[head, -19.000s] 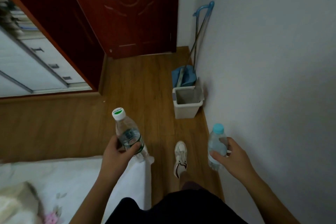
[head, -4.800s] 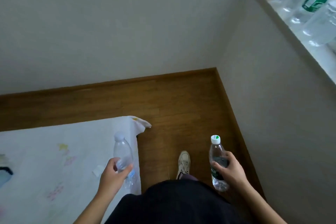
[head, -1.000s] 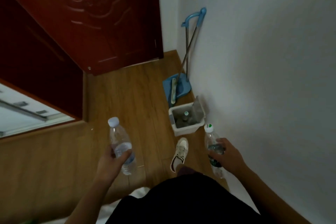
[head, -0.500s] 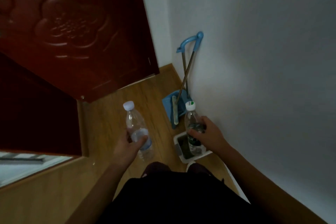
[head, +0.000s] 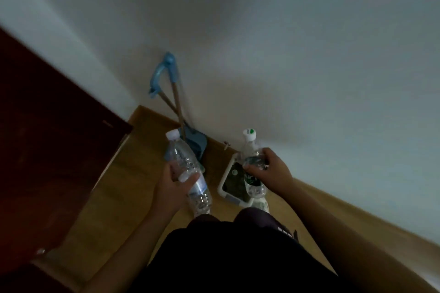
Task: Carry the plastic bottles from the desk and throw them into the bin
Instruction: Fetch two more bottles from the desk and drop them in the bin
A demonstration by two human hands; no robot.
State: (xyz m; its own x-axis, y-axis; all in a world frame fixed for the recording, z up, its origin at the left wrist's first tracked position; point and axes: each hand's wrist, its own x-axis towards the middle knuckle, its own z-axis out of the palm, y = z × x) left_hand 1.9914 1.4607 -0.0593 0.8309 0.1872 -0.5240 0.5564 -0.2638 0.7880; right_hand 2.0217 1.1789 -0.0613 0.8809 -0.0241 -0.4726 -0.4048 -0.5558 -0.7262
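Both hands grip bottles: the right hand (head: 270, 171) holds the green-labelled bottle (head: 256, 189) upright over the bin (head: 225, 180), while the left hand (head: 172, 182) holds the blue-labelled bottle (head: 182, 153) at the bin's nine o'clock above bare floor (head: 133, 173), so a drop from there would likely miss and roll.

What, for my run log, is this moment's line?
left hand: grips blue-labelled bottle | right hand: holds green-labelled bottle above bin | neither dropped yet
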